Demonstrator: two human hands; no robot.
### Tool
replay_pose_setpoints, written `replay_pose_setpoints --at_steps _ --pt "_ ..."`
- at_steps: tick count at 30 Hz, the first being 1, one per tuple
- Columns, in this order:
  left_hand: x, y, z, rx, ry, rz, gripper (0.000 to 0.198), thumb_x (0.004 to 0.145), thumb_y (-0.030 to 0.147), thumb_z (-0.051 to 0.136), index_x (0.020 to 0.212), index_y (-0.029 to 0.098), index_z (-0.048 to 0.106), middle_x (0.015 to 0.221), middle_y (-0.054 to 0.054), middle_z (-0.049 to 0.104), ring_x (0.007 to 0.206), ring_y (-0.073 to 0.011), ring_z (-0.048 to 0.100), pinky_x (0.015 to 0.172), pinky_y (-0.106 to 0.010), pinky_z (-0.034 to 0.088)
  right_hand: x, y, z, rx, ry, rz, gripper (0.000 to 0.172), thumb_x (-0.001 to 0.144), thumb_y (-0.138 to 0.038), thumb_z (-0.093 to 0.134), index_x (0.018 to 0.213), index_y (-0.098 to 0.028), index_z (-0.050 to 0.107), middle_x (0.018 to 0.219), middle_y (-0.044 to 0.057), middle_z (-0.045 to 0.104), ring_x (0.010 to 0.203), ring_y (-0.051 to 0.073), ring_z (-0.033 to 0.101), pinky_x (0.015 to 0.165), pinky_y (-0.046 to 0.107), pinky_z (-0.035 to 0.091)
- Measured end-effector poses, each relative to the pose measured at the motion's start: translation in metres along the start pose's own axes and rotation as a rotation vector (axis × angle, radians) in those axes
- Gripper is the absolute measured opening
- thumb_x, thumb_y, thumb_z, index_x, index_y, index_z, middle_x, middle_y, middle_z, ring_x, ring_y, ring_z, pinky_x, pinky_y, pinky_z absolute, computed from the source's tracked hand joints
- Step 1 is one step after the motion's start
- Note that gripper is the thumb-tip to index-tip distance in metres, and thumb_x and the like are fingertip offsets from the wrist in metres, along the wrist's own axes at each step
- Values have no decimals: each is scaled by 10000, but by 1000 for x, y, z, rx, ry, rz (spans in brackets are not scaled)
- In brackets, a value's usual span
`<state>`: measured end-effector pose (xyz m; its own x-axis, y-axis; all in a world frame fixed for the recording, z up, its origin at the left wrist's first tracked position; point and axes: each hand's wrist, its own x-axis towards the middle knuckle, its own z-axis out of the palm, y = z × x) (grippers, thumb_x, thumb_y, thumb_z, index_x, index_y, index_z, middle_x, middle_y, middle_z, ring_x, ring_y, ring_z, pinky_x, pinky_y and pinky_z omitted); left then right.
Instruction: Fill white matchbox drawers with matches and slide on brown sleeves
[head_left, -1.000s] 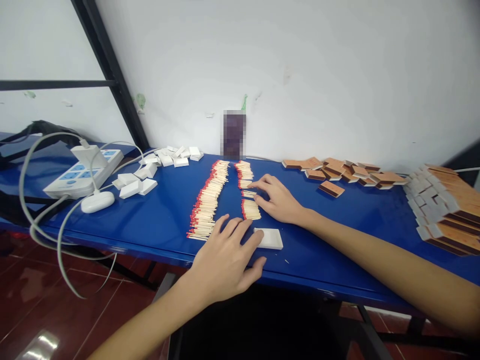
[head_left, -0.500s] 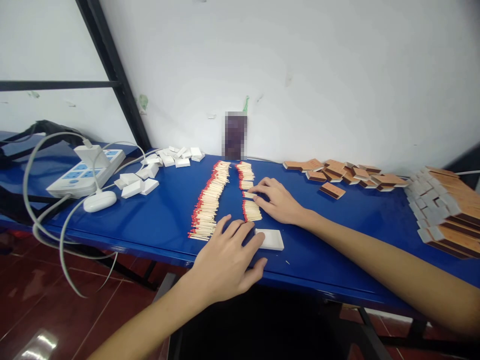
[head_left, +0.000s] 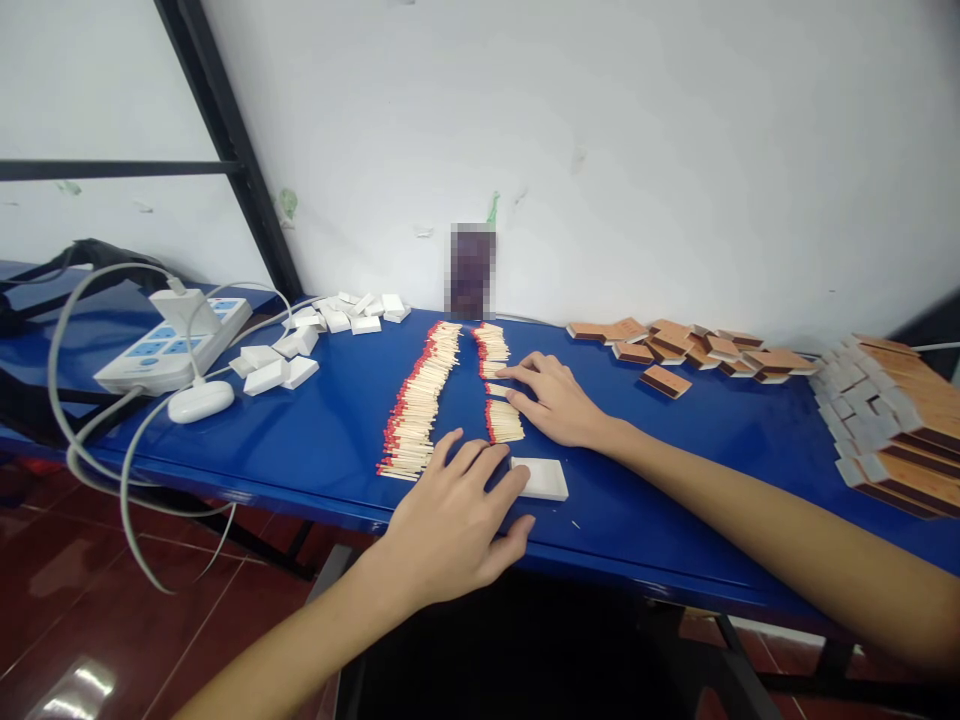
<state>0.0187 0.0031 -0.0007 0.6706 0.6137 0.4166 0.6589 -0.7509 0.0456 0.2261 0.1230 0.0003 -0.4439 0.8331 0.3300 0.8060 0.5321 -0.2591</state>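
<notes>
My right hand (head_left: pixel 556 402) reaches in from the right, with its thumb and index finger apart at the short row of red-headed matches (head_left: pixel 501 420). A few matches lie by those fingertips, between the larger bunches of that row. To the left runs a longer row of matches (head_left: pixel 420 400), heads pointing left. Near the table's front edge my left hand (head_left: pixel 457 520) rests with its fingers spread, holding nothing. Its fingers lie beside a white matchbox tray (head_left: pixel 546 480), partly covering its left end.
White matchbox trays (head_left: pixel 300 340) lie scattered at the back left, beside a power strip (head_left: pixel 172 350) with looping cables and a white plug-like device (head_left: pixel 200 402). Wood-patterned matchbox sleeves (head_left: pixel 675 345) sit at the back right; a stack of boxes (head_left: pixel 900 420) stands far right.
My right index finger has shifted slightly away from me, opening a little wider from the thumb. My left hand and the white tray have stayed in place.
</notes>
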Motion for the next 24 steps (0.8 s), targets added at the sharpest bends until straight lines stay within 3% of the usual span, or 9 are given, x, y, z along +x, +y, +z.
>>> replay_pose_setpoints --at_steps 24 --pt "-2 0 1 9 -10 3 328 996 380 439 1223 190 581 1274 -105 596 1176 -289 548 1119 -535 321 -1 2 0 52 25 -70 357 960 -338 436 1190 -184 661 1096 123 580 1023 291 526 914 496 412"
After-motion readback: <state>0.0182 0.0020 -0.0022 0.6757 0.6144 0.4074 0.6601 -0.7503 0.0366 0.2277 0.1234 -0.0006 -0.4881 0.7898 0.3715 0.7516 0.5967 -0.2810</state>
